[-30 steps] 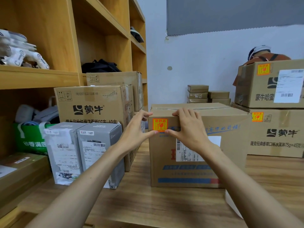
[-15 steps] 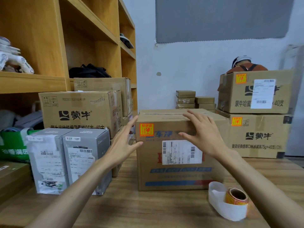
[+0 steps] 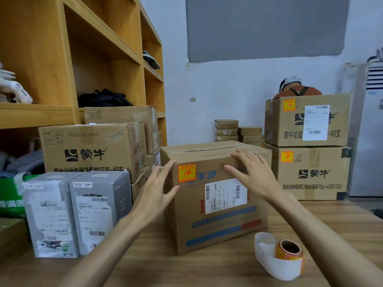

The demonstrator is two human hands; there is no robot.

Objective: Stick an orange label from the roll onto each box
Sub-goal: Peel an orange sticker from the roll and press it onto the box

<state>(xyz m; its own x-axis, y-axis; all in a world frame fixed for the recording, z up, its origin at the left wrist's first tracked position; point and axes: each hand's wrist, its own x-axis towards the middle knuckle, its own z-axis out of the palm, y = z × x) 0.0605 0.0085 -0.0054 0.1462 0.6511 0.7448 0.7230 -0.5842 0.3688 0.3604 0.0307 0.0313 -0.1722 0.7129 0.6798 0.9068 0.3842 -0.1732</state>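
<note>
- A second ago both thumbs pressed the orange label (image 3: 187, 172); now it sits alone on the upper left of the middle box (image 3: 217, 224), so this box looks finished.
- The left hand (image 3: 157, 189) has slid to the box's left edge, fingers straight, holding nothing.
- The right hand (image 3: 250, 175) has moved right, spread flat over the top front edge.
- The roll (image 3: 288, 250) lies on the table (image 3: 186, 270), near right.
- The grey boxes (image 3: 99, 210) on the left show no orange label.

Soft, even indoor light; slightly blurred throughout, edges bowed by wide-angle distortion.
</note>
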